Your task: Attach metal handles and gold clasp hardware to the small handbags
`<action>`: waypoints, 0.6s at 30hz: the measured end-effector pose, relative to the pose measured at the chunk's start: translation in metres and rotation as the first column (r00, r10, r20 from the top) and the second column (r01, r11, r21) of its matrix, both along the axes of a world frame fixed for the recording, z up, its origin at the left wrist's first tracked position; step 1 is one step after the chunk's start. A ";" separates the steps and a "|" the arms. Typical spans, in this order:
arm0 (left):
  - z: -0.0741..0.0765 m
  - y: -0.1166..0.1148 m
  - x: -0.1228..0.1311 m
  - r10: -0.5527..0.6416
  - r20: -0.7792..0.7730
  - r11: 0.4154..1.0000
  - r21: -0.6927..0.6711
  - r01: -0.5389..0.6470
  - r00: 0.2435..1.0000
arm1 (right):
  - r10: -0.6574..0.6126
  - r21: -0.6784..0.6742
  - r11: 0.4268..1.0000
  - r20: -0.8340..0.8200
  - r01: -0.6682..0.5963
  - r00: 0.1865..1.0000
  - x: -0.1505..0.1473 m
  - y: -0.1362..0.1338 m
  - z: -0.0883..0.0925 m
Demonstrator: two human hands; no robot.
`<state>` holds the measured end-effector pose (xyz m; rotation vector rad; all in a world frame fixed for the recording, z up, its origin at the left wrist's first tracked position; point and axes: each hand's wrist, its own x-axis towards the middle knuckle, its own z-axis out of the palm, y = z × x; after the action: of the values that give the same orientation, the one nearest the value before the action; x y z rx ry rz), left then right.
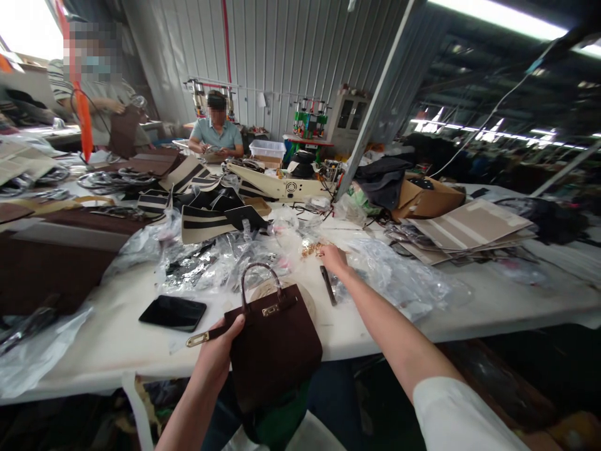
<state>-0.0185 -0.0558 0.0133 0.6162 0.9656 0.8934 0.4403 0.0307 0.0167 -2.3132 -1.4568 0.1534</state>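
Note:
A dark brown handbag (277,344) with a top handle and a gold clasp leans at the table's front edge. My left hand (229,335) grips its upper left side, thumb on the front; a strap with a gold metal end sticks out past that hand. Farther in, my right hand (333,258) reaches to a small pile of gold-coloured metal pieces (310,249) on clear plastic. Its fingertips are at the pile, and whether they hold a piece is hidden. Just below that hand lies a dark slim tool (328,285). Behind the bag shows a pale round object (307,300).
A black phone (173,312) lies left of the bag. Crumpled plastic bags (404,275) spread across the white table (375,332). Brown panels (56,257) are stacked at left, flat boards (469,225) at right. Two people work across the table, one seated (216,134).

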 end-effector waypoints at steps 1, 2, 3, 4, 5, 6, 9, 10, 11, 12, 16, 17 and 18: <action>0.000 0.000 0.000 0.002 0.000 1.000 -0.002 -0.002 1.000 | -0.020 0.021 1.000 -0.029 0.021 0.999 0.001 -0.001 -0.001; 0.001 0.000 0.001 0.008 -0.001 1.000 -0.004 -0.008 1.000 | -0.036 0.048 0.998 -0.064 0.039 0.997 0.002 -0.001 -0.002; 0.002 0.000 0.001 0.011 -0.004 1.000 -0.009 -0.011 1.000 | -0.047 0.079 0.995 -0.105 0.056 0.993 0.003 -0.001 -0.003; 0.003 0.000 0.002 0.015 -0.009 1.000 -0.017 -0.015 1.000 | -0.054 0.112 0.991 -0.153 0.071 0.987 0.004 0.000 -0.004; 0.004 0.000 0.002 0.016 -0.015 1.000 -0.025 -0.016 1.000 | -0.057 0.142 0.986 -0.209 0.088 0.976 0.005 0.001 -0.006; 0.005 -0.001 0.002 0.018 -0.021 0.999 -0.031 -0.019 1.000 | -0.060 0.167 0.980 -0.273 0.108 0.960 0.007 0.003 -0.007; 0.007 -0.001 0.003 0.022 -0.020 0.999 -0.032 -0.023 1.000 | -0.081 0.203 0.957 -0.497 0.206 0.864 0.011 0.012 -0.014; 0.007 -0.001 0.002 0.022 -0.015 0.999 -0.028 -0.022 1.000 | -0.086 0.204 0.948 -0.576 0.245 0.813 0.012 0.015 -0.016; 0.006 -0.002 0.002 0.019 -0.010 1.000 -0.023 -0.020 1.000 | -0.086 0.204 0.937 -0.653 0.283 0.753 0.012 0.017 -0.017; 0.006 -0.002 0.002 0.016 -0.005 1.000 -0.017 -0.016 1.000 | -0.077 0.204 0.926 -0.723 0.318 0.687 0.013 0.020 -0.019; 0.003 -0.003 0.001 0.014 0.001 1.000 0.004 -0.014 1.000 | 0.023 0.235 0.869 -0.898 0.435 0.440 0.013 0.022 -0.020; 0.003 -0.003 0.000 0.015 -0.001 1.000 0.005 -0.015 1.000 | 0.056 0.248 0.852 -0.919 0.460 0.391 0.013 0.022 -0.020; 0.003 -0.003 0.000 0.015 -0.004 1.000 0.005 -0.015 1.000 | 0.087 0.259 0.835 -0.933 0.485 0.349 0.013 0.021 -0.019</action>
<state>-0.0180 -0.0589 0.0164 0.6156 0.9729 0.9083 0.4535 0.0519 -0.0026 -1.4215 -0.4595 0.7756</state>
